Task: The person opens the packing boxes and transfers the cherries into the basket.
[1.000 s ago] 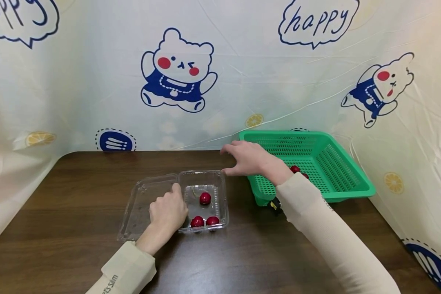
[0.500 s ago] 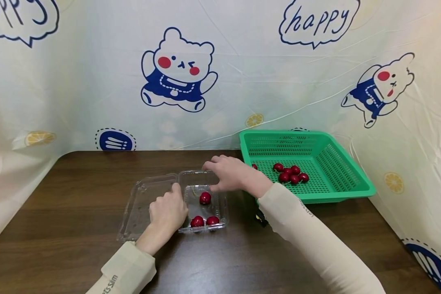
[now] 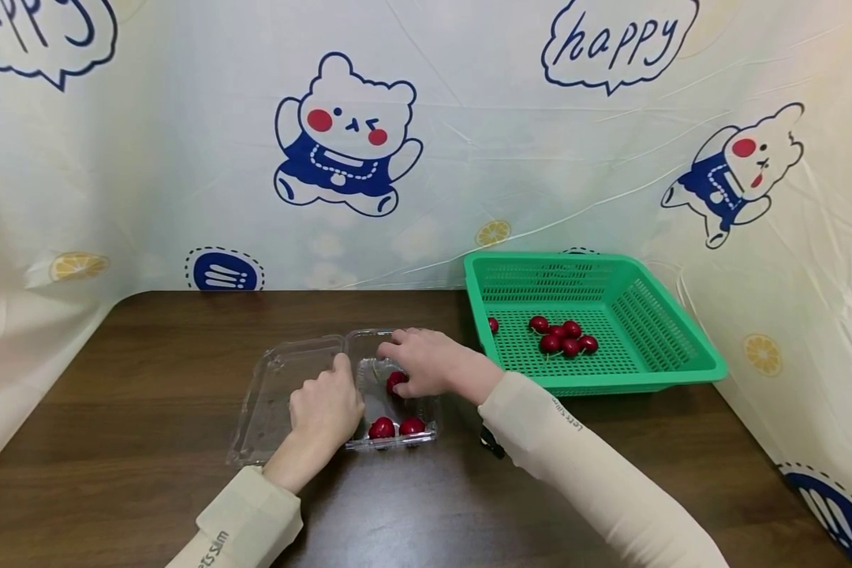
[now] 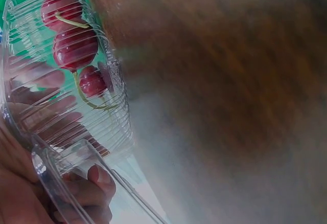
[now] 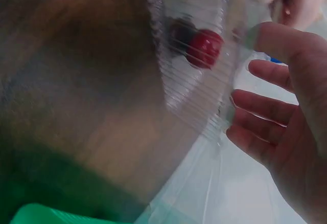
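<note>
A clear plastic clamshell box (image 3: pixel 392 444) lies on the table with its lid (image 3: pixel 266 402) folded out to the left. My left hand (image 3: pixel 324 404) grips the box at the hinge side; the left wrist view shows fingertips (image 4: pixel 102 175) curled at the plastic edge. Inside, two cherries (image 3: pixel 381 428) sit along the near wall and a stemmed cherry (image 3: pixel 394 380) lies farther back. Over the box's far right part, my right hand (image 3: pixel 426 363) reaches down with fingers spread, its thumb overlapping that cherry. In the right wrist view the fingers (image 5: pixel 263 106) are apart beside the clear wall.
To the right stands a green perforated basket (image 3: pixel 632 382) holding several cherries (image 3: pixel 570 347). Behind the brown wooden table (image 3: pixel 149 379) hangs a pale printed curtain (image 3: pixel 468 158). A small black item (image 3: pixel 492 442) shows beneath my right wrist.
My right hand has moved left and down from beside the basket into the box by the single cherry, uncovering the cherries in the basket. The left hand has kept its place.
</note>
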`<state>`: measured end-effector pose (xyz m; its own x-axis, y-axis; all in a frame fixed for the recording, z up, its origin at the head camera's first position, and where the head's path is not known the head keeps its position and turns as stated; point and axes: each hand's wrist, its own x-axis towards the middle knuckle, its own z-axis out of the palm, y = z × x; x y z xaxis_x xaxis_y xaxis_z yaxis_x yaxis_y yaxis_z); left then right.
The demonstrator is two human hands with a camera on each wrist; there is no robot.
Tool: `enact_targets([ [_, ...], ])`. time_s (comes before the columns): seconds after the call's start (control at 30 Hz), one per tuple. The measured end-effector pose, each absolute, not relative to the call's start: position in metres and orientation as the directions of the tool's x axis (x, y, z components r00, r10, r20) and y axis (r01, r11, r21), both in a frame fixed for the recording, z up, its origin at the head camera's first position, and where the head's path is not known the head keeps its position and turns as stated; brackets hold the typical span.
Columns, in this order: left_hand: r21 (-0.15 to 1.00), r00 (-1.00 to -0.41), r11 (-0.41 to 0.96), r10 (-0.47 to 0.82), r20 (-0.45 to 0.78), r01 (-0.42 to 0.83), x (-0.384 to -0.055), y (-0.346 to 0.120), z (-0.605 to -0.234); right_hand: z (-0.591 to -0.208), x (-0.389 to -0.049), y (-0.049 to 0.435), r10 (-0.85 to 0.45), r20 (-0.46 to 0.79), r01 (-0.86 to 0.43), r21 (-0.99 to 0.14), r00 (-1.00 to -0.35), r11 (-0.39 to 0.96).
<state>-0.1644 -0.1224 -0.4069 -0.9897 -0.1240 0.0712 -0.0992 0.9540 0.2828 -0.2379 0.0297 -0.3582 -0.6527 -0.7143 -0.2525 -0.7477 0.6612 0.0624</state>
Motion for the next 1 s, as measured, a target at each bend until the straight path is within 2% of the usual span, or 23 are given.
enact_targets([
  [0.33, 0.282, -0.990, 0.954, -0.124, 0.064, -0.101, -0.165, -0.122, -0.407, -0.374, -0.231, 0.024, -0.759, -0.240, -0.794, 0.113, -0.605, 0.597],
  [1.0, 0.288, -0.992, 0.952, -0.122, 0.039, -0.105, -0.166, -0.121, -0.405, -0.391, -0.224, 0.018, -0.758, -0.206, -0.785, 0.135, -0.619, 0.604],
])
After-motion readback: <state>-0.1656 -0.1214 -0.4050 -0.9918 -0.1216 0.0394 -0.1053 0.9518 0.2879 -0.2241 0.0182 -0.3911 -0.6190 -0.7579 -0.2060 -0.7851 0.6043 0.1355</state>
